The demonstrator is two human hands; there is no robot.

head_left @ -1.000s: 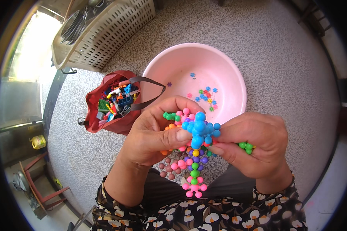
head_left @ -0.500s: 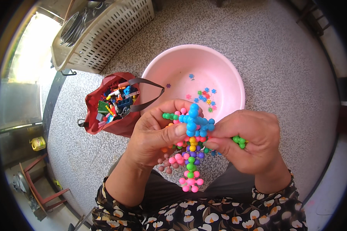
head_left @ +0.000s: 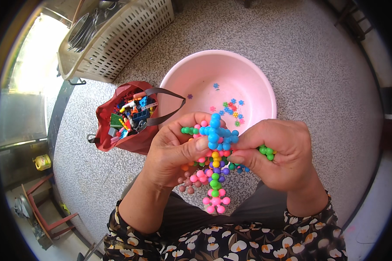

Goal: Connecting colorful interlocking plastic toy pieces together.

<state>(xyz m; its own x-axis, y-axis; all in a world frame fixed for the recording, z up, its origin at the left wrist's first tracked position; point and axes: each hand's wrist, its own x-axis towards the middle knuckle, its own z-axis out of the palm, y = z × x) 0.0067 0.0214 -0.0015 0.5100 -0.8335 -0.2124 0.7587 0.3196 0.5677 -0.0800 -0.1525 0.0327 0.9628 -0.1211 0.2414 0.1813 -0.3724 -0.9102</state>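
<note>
Between my hands is a cluster of joined flower-shaped plastic building pieces (head_left: 215,177) with round knobs, in blue, pink, green, yellow, purple, orange and brown. My left hand (head_left: 172,152) grips it from the left, thumb pressed against the blue piece at the top. My right hand (head_left: 276,152) pinches the right side of the cluster with thumb and forefinger. A green flower piece (head_left: 266,152) pokes out from the curled fingers of that hand. Just what sits under the right fingertips is hidden. Beyond the hands, several small flower pieces (head_left: 231,108) lie in a pink basin (head_left: 174,71).
Left of the basin stands a red bag (head_left: 133,142) full of mixed toy bricks, its dark handle reaching over the basin's rim. A cream slotted basket (head_left: 117,41) is at the upper left. A reddish chair frame (head_left: 41,213) and yellow jug (head_left: 43,162) are at the far left.
Both hands and the flower-piece cluster have shifted slightly up and to the left. The grip looks the same, and the basin and bag have stayed put.
</note>
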